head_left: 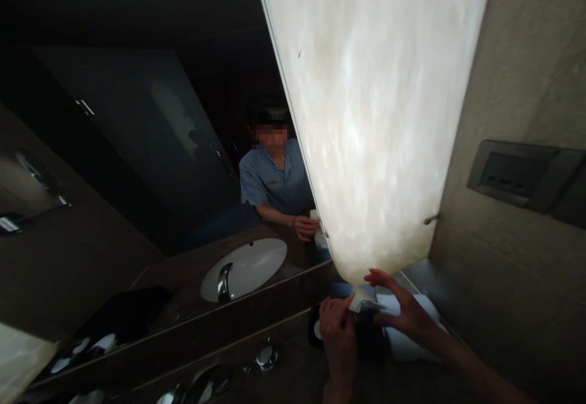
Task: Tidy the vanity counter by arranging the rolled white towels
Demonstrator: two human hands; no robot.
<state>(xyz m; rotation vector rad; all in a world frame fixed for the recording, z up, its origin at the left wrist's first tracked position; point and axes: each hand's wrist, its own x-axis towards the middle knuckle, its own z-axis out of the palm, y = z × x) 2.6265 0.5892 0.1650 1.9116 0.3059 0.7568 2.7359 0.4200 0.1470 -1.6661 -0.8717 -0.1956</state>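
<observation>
My left hand (339,329) is at the bottom centre with its fingers curled, pinching a small white folded piece (361,300), probably tissue. My right hand (399,311) comes in from the lower right; thumb and fingers close on the same white piece, and the index finger is raised towards the lower tip of the glowing white wall panel (375,135). Under the hands lie a dark object (366,334) and a white rolled item (412,340), both partly hidden. The mirror (160,166) reflects a person in a blue shirt holding something white.
A dark stone counter (274,379) runs along the mirror, with chrome fittings (266,355) at the bottom. The mirror shows a white oval basin (256,263) with a tap. A grey switch plate (522,175) sits on the beige wall at right.
</observation>
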